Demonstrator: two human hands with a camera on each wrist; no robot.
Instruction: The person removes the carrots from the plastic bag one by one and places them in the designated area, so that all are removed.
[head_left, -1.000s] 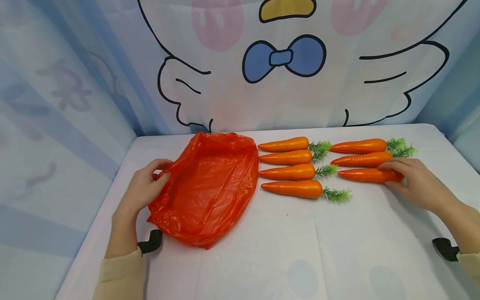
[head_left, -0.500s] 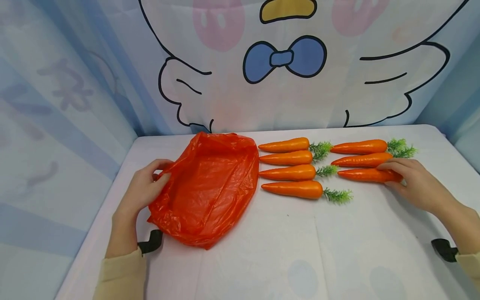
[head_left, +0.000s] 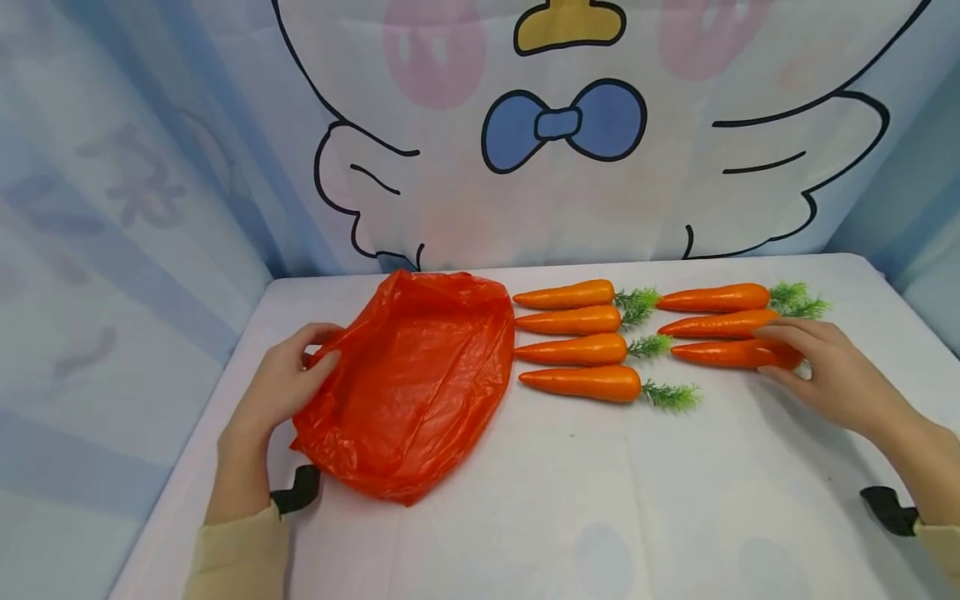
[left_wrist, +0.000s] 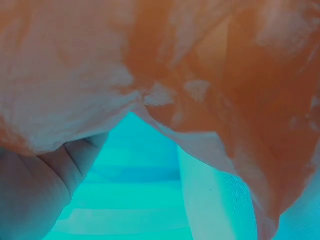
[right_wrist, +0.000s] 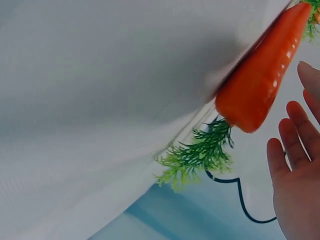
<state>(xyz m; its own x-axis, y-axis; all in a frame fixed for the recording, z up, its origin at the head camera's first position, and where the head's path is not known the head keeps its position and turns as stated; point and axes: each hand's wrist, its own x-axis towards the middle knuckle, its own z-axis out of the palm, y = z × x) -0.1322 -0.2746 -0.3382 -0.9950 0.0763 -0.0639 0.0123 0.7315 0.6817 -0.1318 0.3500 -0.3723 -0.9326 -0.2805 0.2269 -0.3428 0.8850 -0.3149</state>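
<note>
A crumpled red plastic bag (head_left: 408, 392) lies on the white-covered table, its mouth spread toward the head camera. My left hand (head_left: 281, 379) pinches its left edge between thumb and fingers; the left wrist view shows the bag's film (left_wrist: 200, 60) covering the fingertips of that hand (left_wrist: 35, 190). At the right, my right hand (head_left: 840, 375) hovers by the thick end of the nearest carrot (head_left: 738, 353) in a stack of three. Its thumb and relaxed fingers are spread. In the right wrist view, a gap shows between that hand (right_wrist: 300, 175) and a carrot (right_wrist: 262, 75) with green leaves.
Several carrots (head_left: 581, 383) with leafy tops lie in a column just right of the bag, tips pointing left. Two more carrots (head_left: 712, 297) sit behind the nearest one at right. A cartoon-printed cloth (head_left: 562, 200) hangs behind the table (head_left: 525, 517).
My right thumb has moved off the nearest carrot, opening the grip at its thick end. The left hand and bag stay put; the head view has tilted slightly.
</note>
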